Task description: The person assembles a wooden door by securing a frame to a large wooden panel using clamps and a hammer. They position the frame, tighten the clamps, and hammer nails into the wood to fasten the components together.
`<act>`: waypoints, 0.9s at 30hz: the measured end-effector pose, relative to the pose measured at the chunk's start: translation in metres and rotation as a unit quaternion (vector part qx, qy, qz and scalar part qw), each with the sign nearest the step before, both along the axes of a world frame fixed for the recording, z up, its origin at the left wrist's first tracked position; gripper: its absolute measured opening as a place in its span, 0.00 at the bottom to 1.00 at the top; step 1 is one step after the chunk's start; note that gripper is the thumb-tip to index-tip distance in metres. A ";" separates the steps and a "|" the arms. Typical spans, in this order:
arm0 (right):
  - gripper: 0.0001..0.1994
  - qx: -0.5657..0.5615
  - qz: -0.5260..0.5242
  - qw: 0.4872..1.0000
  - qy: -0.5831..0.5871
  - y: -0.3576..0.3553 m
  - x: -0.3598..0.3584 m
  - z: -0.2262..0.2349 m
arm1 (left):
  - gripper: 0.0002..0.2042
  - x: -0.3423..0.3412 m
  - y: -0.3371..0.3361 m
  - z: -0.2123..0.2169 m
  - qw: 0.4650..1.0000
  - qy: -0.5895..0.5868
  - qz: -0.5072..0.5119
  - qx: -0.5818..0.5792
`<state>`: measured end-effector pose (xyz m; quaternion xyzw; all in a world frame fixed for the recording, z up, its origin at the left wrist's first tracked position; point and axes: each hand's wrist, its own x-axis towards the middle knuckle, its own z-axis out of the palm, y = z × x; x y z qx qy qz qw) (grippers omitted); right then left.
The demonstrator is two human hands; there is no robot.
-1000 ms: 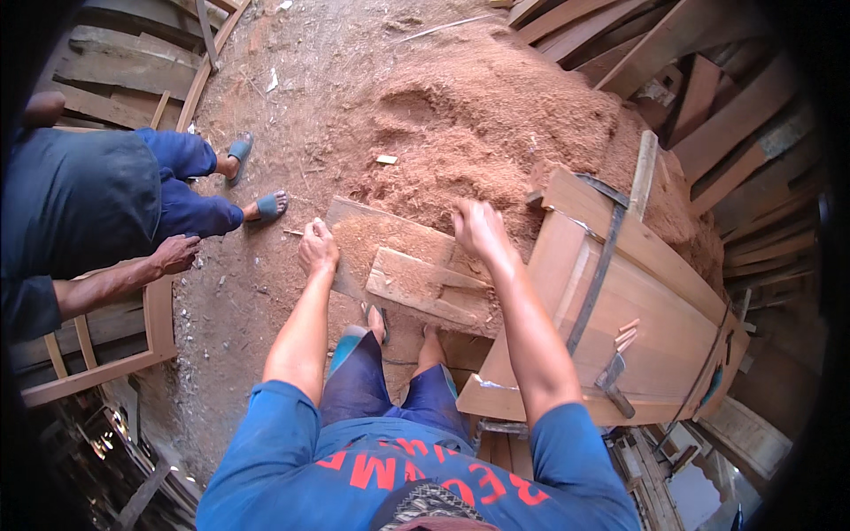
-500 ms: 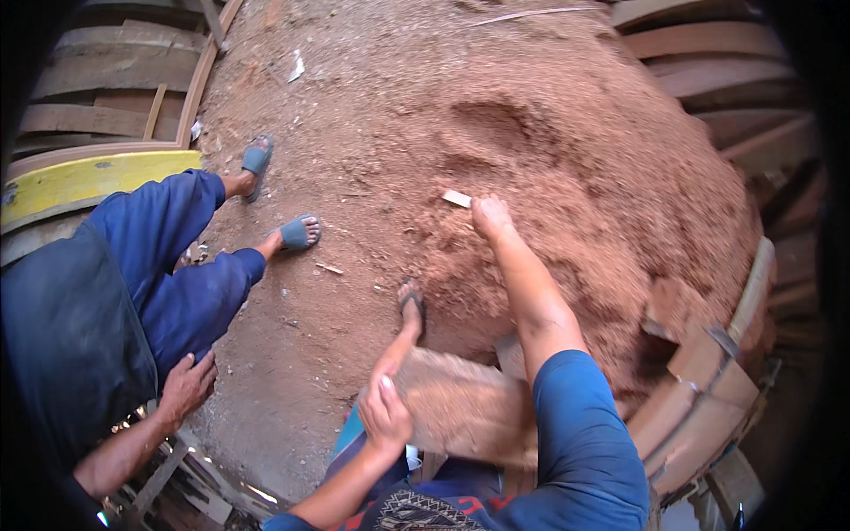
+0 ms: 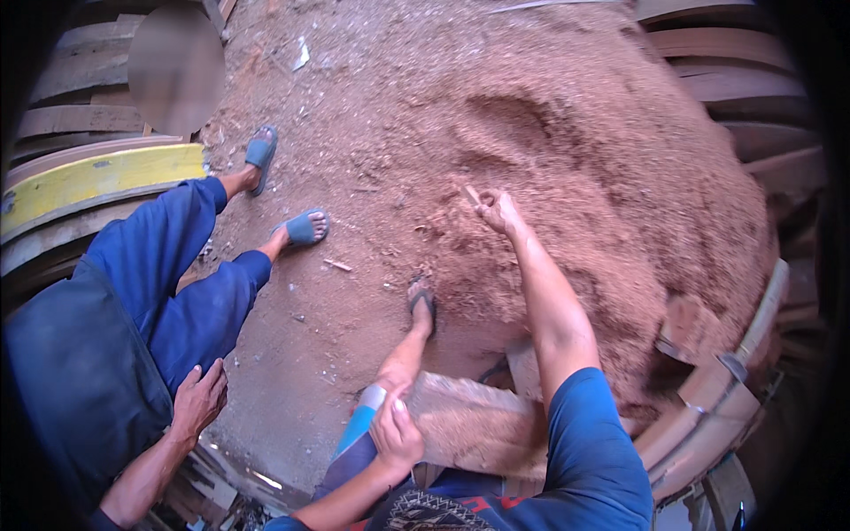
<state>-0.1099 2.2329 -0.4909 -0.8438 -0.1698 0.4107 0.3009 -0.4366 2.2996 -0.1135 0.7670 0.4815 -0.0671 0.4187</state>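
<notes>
My right hand [image 3: 499, 212] reaches out over a mound of reddish-brown sawdust [image 3: 567, 239], pinching a small flat strip of wood [image 3: 473, 195] that sticks out past the fingers. Nearer my body, my left hand [image 3: 397, 434] lies with fingers stretched at the left end of a thick wooden block [image 3: 482, 425]. Sawdust covers the block's top. Nothing shows in the left hand, though its palm side is hidden.
At the left sits a person in blue trousers [image 3: 199, 301] and grey-blue sandals, one hand [image 3: 199, 403] by the thigh. A yellow-painted board [image 3: 106, 181] lies behind them. Stacked planks [image 3: 735, 80] line the far right; cut timber [image 3: 699, 434] stands at the near right.
The wood strip has turned in my right hand and shows its narrower side. My left hand has shifted slightly along the block's end. The whole view has shifted a little.
</notes>
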 end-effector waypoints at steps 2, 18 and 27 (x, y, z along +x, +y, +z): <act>0.19 0.047 -0.137 0.967 0.211 -0.015 0.011 0.062 | 0.19 -0.003 -0.003 0.003 1.000 0.018 -0.001 0.004; 0.16 0.252 -0.083 0.916 0.301 -0.224 -0.201 0.507 | 0.25 -0.021 -0.050 0.182 0.884 -0.253 -0.379 0.105; 0.19 0.228 -0.298 0.872 0.315 -0.344 -0.435 0.503 | 0.16 -0.165 -0.149 0.245 0.906 0.045 -0.419 0.046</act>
